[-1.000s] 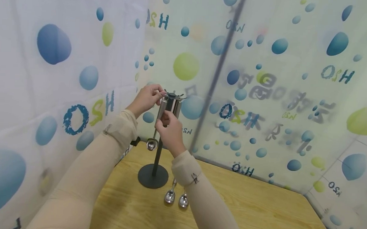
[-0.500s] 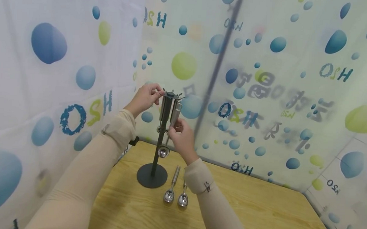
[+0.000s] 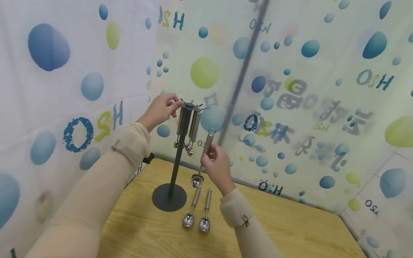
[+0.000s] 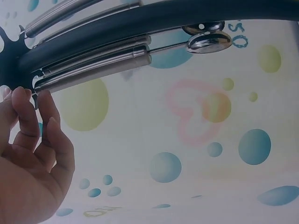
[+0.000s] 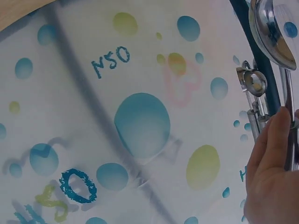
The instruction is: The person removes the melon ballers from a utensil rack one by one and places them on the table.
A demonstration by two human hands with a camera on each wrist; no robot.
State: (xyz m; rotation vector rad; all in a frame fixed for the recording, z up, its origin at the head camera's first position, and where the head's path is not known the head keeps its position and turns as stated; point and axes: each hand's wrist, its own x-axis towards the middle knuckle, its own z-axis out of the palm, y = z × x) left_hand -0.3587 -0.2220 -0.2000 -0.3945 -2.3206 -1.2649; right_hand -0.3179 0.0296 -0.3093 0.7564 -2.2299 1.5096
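Observation:
My left hand (image 3: 161,108) pinches a hook at the top of a dark utensil stand (image 3: 177,162), its fingertips right beside a hanging handle in the left wrist view. Between thumb and fingers, my right hand (image 3: 219,166) holds a steel scoop (image 3: 197,180) by the lower handle, bowl downward and ring end up, to the right of the stand. That scoop's bowl (image 5: 273,32) looms large in the right wrist view. Several smaller steel spoons (image 3: 194,126) still hang around the pole, with small round bowls (image 4: 210,43) at their ends.
Two steel scoops, a left one (image 3: 188,220) and a right one (image 3: 204,223), lie side by side on the wooden table (image 3: 274,230), handles away from me. The stand's round base (image 3: 160,197) rests left of them. A patterned curtain (image 3: 294,147) encloses the table's back and left.
My right hand has moved right and down from the stand, carrying the scoop off the pole's side. The left hand stays at the stand's top. The view shifts slightly.

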